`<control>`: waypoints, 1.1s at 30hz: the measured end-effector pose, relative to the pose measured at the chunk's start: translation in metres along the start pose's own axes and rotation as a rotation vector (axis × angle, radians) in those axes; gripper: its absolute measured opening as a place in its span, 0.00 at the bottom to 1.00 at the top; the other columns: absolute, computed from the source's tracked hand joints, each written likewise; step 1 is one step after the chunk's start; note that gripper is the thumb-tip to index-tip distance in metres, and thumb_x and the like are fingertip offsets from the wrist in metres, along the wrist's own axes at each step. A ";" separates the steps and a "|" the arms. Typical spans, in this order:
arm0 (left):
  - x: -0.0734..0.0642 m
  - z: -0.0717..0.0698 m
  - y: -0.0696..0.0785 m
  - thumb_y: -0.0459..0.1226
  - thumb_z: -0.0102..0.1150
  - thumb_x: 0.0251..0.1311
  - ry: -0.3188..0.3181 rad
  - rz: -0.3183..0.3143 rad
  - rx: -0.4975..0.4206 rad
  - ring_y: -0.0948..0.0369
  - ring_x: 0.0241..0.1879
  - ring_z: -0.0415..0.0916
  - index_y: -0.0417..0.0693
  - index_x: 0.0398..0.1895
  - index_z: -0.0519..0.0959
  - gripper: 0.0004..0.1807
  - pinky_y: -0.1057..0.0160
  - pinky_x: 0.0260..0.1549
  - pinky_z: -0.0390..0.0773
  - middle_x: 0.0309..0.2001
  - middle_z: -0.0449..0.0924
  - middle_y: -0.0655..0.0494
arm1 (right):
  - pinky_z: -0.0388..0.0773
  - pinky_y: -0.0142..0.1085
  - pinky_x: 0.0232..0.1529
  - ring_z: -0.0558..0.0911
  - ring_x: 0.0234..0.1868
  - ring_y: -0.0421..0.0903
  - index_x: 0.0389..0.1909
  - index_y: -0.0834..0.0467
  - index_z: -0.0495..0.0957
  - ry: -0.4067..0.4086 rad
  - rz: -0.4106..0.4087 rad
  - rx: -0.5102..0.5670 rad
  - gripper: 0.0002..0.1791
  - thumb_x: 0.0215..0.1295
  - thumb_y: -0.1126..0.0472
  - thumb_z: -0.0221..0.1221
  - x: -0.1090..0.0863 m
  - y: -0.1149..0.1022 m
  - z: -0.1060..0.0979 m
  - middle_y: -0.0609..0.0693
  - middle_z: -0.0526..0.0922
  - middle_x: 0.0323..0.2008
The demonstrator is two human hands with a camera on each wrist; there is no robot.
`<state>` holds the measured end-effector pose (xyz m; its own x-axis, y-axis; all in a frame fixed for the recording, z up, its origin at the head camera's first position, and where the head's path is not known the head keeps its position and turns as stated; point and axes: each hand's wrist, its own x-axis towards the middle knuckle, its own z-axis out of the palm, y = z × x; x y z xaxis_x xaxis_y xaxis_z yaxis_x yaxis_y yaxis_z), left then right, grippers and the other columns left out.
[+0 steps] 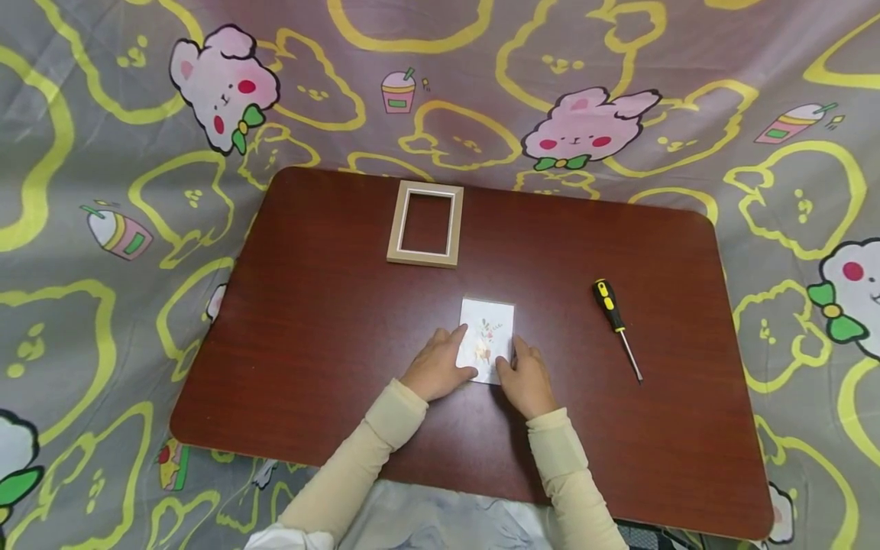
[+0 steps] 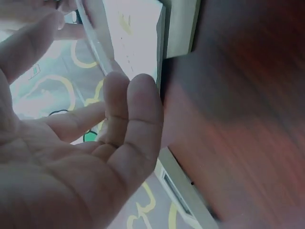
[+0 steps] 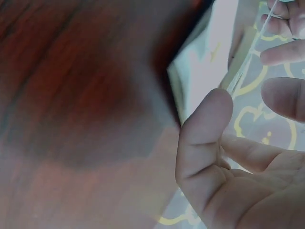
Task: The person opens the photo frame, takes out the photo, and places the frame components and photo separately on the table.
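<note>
The wooden picture frame (image 1: pixel 425 223) lies flat at the far middle of the dark red-brown surface (image 1: pixel 330 321). Its opening holds nothing — the surface shows straight through it. It stands well apart from both hands.

Near the front middle of the surface lies a small white picture card (image 1: pixel 489 334) printed with a floral motif, its far end free, its near end under the hands. In both wrist views a thin clear pane (image 2: pixel 95 40) — glass or plastic, cannot be told — shows edge-on above the card, raised at a slant off it.

Left hand (image 1: pixel 438 364): comes in from the near left, palm turned down and inward, fingers curled at the card's left edge. The left wrist view shows the fingertips (image 2: pixel 131 93) against the edge of the pane and card, thumb on the other side; the hand pinches the pane at that side.

Right hand (image 1: pixel 525 376): mirrors it from the near right, at the card's right near corner. The right wrist view shows the thumb tip (image 3: pixel 217 102) touching the pane's edge and the fingers bent close on the far side — a light pinch on the same pane.

Both forearms wear cream sleeves (image 1: pixel 385 443) and converge toward the card.

A screwdriver (image 1: pixel 615 324) with a black-and-yellow handle lies to the right of the card, shaft pointing toward the near right, untouched. The surface sits on a grey cloth (image 1: pixel 103 290) printed with yellow outlines and pink rabbits.
</note>
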<state>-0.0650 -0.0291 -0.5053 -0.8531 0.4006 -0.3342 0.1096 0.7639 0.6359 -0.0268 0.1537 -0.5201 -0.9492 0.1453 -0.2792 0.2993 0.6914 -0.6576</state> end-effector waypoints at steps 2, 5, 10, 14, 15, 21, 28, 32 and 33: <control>0.001 -0.003 0.001 0.44 0.71 0.58 0.009 0.023 0.001 0.53 0.45 0.70 0.42 0.78 0.60 0.47 0.53 0.47 0.75 0.50 0.69 0.43 | 0.71 0.50 0.41 0.73 0.37 0.56 0.71 0.69 0.65 0.004 -0.009 0.023 0.33 0.68 0.59 0.58 -0.001 -0.004 -0.004 0.61 0.73 0.39; 0.004 -0.007 0.003 0.43 0.72 0.58 0.023 0.049 0.019 0.54 0.44 0.69 0.42 0.77 0.60 0.46 0.53 0.46 0.75 0.49 0.69 0.44 | 0.72 0.53 0.46 0.74 0.43 0.58 0.72 0.66 0.66 0.018 -0.033 0.047 0.33 0.68 0.60 0.57 -0.001 -0.010 -0.010 0.66 0.74 0.49; 0.014 -0.013 0.006 0.40 0.71 0.59 0.052 0.087 0.030 0.52 0.46 0.69 0.41 0.77 0.60 0.45 0.53 0.47 0.75 0.50 0.68 0.44 | 0.73 0.52 0.45 0.73 0.41 0.58 0.70 0.65 0.68 0.063 -0.102 0.041 0.32 0.66 0.63 0.60 0.002 -0.018 -0.019 0.66 0.72 0.51; 0.023 -0.016 0.009 0.38 0.70 0.59 0.085 0.095 0.016 0.53 0.45 0.67 0.41 0.78 0.59 0.45 0.54 0.47 0.74 0.47 0.65 0.45 | 0.73 0.51 0.41 0.73 0.38 0.58 0.69 0.64 0.71 0.105 -0.163 0.001 0.32 0.63 0.64 0.63 0.008 -0.022 -0.022 0.65 0.72 0.47; 0.025 -0.017 0.010 0.37 0.70 0.60 0.090 0.093 0.008 0.53 0.44 0.66 0.41 0.78 0.58 0.45 0.54 0.47 0.73 0.47 0.65 0.45 | 0.73 0.51 0.41 0.74 0.40 0.58 0.68 0.64 0.72 0.116 -0.177 -0.007 0.32 0.62 0.64 0.64 0.009 -0.023 -0.023 0.66 0.72 0.48; 0.035 -0.026 0.019 0.35 0.69 0.61 0.092 0.091 -0.061 0.51 0.48 0.69 0.41 0.79 0.54 0.47 0.54 0.52 0.74 0.53 0.64 0.41 | 0.75 0.56 0.43 0.75 0.46 0.64 0.65 0.65 0.74 0.197 -0.308 -0.080 0.33 0.55 0.70 0.68 0.018 -0.023 -0.026 0.70 0.73 0.47; 0.049 -0.034 0.026 0.32 0.68 0.62 0.140 0.134 -0.098 0.51 0.48 0.72 0.42 0.80 0.53 0.46 0.53 0.52 0.75 0.55 0.62 0.41 | 0.77 0.58 0.38 0.76 0.44 0.66 0.60 0.63 0.76 0.315 -0.415 -0.121 0.30 0.55 0.75 0.67 0.031 -0.021 -0.031 0.69 0.73 0.45; 0.058 -0.036 0.028 0.33 0.69 0.62 0.204 0.182 -0.068 0.49 0.51 0.70 0.40 0.79 0.55 0.45 0.52 0.54 0.74 0.54 0.64 0.39 | 0.76 0.59 0.42 0.75 0.47 0.68 0.62 0.63 0.75 0.347 -0.405 -0.112 0.30 0.57 0.75 0.67 0.042 -0.020 -0.035 0.70 0.73 0.48; 0.061 -0.037 0.028 0.33 0.69 0.61 0.225 0.191 -0.064 0.48 0.53 0.70 0.39 0.78 0.56 0.45 0.52 0.55 0.74 0.55 0.65 0.39 | 0.75 0.59 0.44 0.75 0.48 0.68 0.63 0.64 0.75 0.354 -0.402 -0.109 0.30 0.57 0.74 0.67 0.045 -0.020 -0.036 0.70 0.73 0.49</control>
<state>-0.1328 -0.0015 -0.4822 -0.9124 0.4068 -0.0462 0.2529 0.6488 0.7177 -0.0793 0.1716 -0.4942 -0.9672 0.0708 0.2441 -0.0878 0.8084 -0.5821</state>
